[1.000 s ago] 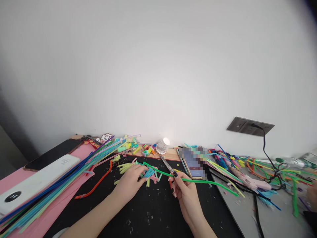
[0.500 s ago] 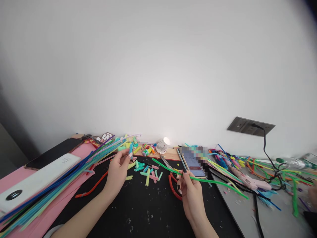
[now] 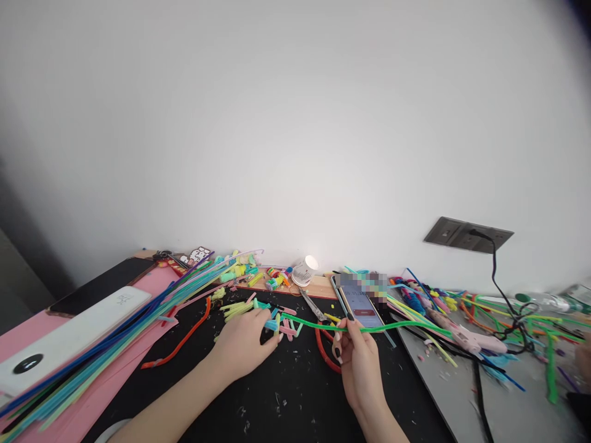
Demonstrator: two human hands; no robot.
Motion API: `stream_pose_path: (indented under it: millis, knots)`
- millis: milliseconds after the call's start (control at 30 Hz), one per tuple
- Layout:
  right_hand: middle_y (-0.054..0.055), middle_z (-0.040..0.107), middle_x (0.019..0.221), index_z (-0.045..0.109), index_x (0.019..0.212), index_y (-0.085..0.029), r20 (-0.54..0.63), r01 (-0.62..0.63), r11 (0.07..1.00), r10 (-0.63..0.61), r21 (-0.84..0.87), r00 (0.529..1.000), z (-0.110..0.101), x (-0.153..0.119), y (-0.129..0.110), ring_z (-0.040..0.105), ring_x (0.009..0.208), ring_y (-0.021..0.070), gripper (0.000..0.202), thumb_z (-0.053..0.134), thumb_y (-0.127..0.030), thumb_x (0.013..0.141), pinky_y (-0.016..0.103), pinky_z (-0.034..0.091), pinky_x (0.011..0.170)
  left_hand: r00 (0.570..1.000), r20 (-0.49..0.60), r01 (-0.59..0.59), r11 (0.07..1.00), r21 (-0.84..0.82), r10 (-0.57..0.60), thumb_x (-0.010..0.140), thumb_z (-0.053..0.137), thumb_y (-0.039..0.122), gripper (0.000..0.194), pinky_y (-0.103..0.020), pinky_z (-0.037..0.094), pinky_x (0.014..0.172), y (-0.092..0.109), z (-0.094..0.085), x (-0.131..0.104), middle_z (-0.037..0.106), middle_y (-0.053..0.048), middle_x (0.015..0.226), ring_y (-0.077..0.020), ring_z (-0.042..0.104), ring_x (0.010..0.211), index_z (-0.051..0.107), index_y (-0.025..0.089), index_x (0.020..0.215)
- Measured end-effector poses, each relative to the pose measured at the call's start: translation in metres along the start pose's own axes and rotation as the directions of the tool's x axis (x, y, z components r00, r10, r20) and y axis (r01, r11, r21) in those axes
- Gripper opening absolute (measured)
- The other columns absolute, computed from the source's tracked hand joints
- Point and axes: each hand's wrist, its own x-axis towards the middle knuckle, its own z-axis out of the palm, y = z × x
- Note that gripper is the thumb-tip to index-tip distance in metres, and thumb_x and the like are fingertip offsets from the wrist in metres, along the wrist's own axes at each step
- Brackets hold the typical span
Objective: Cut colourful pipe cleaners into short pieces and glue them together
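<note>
My right hand (image 3: pixel 353 344) pinches a long green pipe cleaner (image 3: pixel 397 326) near its middle; the strip runs left across the black mat (image 3: pixel 277 406) toward my other hand. My left hand (image 3: pixel 247 341) is lowered over the short cut pieces, its fingers bent at a light blue piece (image 3: pixel 271 324); whether it grips that piece cannot be made out. Pink pieces (image 3: pixel 287 329) lie just right of it, yellow ones (image 3: pixel 237 309) behind it. Red-handled scissors (image 3: pixel 325 354) lie partly under my right hand, beside a phone (image 3: pixel 362 307).
A paper cup (image 3: pixel 305 271) stands by the wall. At left are a white power bank (image 3: pixel 74 338) and a bundle of long pipe cleaners (image 3: pixel 138 326). On the grey surface at right lie a pink glue gun (image 3: pixel 475 339), a black cord (image 3: pixel 493 271) and a bottle (image 3: pixel 549 303).
My left hand has moved down and right, from above the pieces to among them. The green pipe cleaner has shifted and now lies flatter; my right hand still pinches it.
</note>
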Motion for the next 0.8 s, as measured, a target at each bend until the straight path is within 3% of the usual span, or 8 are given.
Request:
stream_pose_path:
  millis: [133,267,433,633,733,800]
  knots:
    - [-0.003,0.05,0.054,0.057,0.067,-0.016,0.015,0.007,1.0,-0.007,-0.015,1.0,0.0,-0.002,0.001,0.039,0.046,0.0065,0.023,0.066,-0.037,0.071,0.017,0.024,0.037,1.0,0.027,0.003,0.993,0.12,-0.006,0.08,0.043,0.031,0.013,-0.028,0.037,0.054,0.004,0.007,-0.001,0.061,-0.005,0.078,-0.0228,0.059,0.069,0.051,0.021,0.078]
    - [-0.003,0.049,0.053,0.058,0.066,-0.016,0.017,0.025,0.999,-0.024,-0.028,1.0,0.0,-0.002,0.002,0.039,0.046,0.0071,0.023,0.066,-0.037,0.071,0.017,0.023,0.037,0.999,0.032,0.0,0.99,0.138,-0.005,0.08,0.04,0.024,0.009,-0.029,0.036,0.056,0.005,0.01,-0.001,0.06,-0.005,0.077,-0.0234,0.059,0.07,0.049,0.021,0.079]
    - [-0.002,0.049,0.054,0.057,0.066,-0.016,-0.006,0.023,1.0,-0.024,-0.016,1.0,0.0,-0.001,0.0,0.039,0.046,0.0082,0.027,0.067,-0.041,0.069,0.018,0.026,0.037,0.998,0.069,0.0,0.996,-0.085,0.006,0.087,0.03,0.023,0.015,-0.029,0.039,0.059,0.002,0.007,-0.001,0.057,-0.005,0.082,-0.0217,0.057,0.074,0.045,0.021,0.085]
    - [-0.003,0.048,0.053,0.056,0.066,-0.016,-0.009,0.024,0.999,-0.024,-0.033,1.0,0.0,0.0,-0.001,0.038,0.045,0.008,0.026,0.066,-0.04,0.07,0.018,0.028,0.038,1.0,0.011,-0.018,0.963,-0.27,0.022,0.09,0.023,0.025,0.021,-0.028,0.04,0.064,-0.002,0.001,0.003,0.056,-0.002,0.076,-0.0186,0.055,0.07,0.043,0.022,0.084]
    - [-0.003,0.048,0.053,0.056,0.066,-0.017,-0.014,0.022,0.999,-0.023,-0.03,1.0,-0.001,0.0,-0.001,0.039,0.046,0.0083,0.026,0.066,-0.04,0.07,0.018,0.028,0.039,0.998,-0.051,0.021,0.964,-0.265,-0.036,0.09,0.021,0.023,0.025,-0.028,0.041,0.066,-0.011,-0.005,0.007,0.059,-0.002,0.073,-0.0183,0.057,0.067,0.047,0.021,0.089]
    - [-0.003,0.048,0.053,0.056,0.065,-0.017,-0.013,0.022,0.999,-0.023,-0.029,1.0,-0.001,0.0,-0.001,0.04,0.046,0.0082,0.025,0.065,-0.04,0.071,0.018,0.028,0.039,0.987,-0.122,0.079,0.978,-0.194,-0.104,0.088,0.024,0.023,0.028,-0.028,0.042,0.066,-0.02,-0.011,0.011,0.062,-0.005,0.084,-0.0213,0.059,0.079,0.049,0.021,0.1]
